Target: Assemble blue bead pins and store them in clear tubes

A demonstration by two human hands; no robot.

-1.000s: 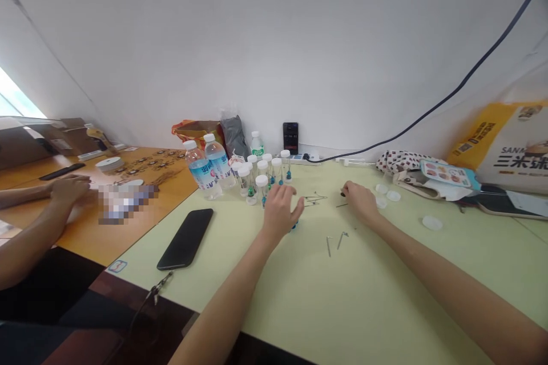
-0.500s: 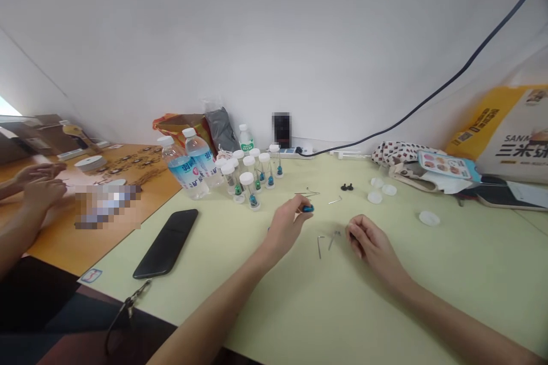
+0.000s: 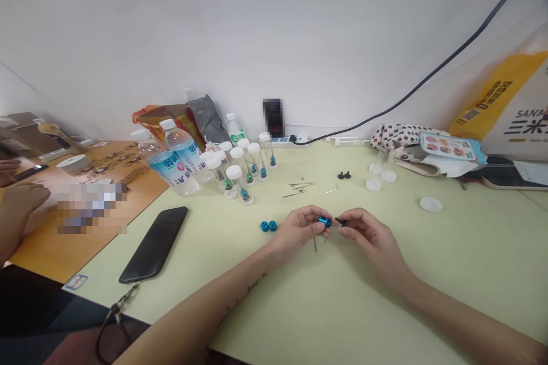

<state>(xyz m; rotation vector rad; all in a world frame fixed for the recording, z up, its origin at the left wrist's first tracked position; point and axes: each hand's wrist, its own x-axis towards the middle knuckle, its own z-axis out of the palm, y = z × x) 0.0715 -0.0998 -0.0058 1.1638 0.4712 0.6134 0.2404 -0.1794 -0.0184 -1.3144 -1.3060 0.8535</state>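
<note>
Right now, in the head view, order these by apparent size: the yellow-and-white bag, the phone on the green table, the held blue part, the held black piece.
1. Bag
2. Phone
3. Blue part and black piece: both partly covered, too close to rank.

Metallic blue cylinder (image 3: 324,221), black pin (image 3: 341,221), pale green tabletop (image 3: 342,313), spotted pouch (image 3: 396,137)

The left hand (image 3: 302,229) hides part of a blue piece (image 3: 324,222), the right hand (image 3: 366,231) one end of a black piece (image 3: 341,221); thin metal rods (image 3: 315,245) lie partly behind the left hand. The upright phone (image 3: 276,118) is pixelated, front vials (image 3: 234,173) partly cover rear vials (image 3: 244,144), and the picture's edges crop the yellow bag (image 3: 488,94) and a co-worker's arm (image 3: 15,211)
</note>
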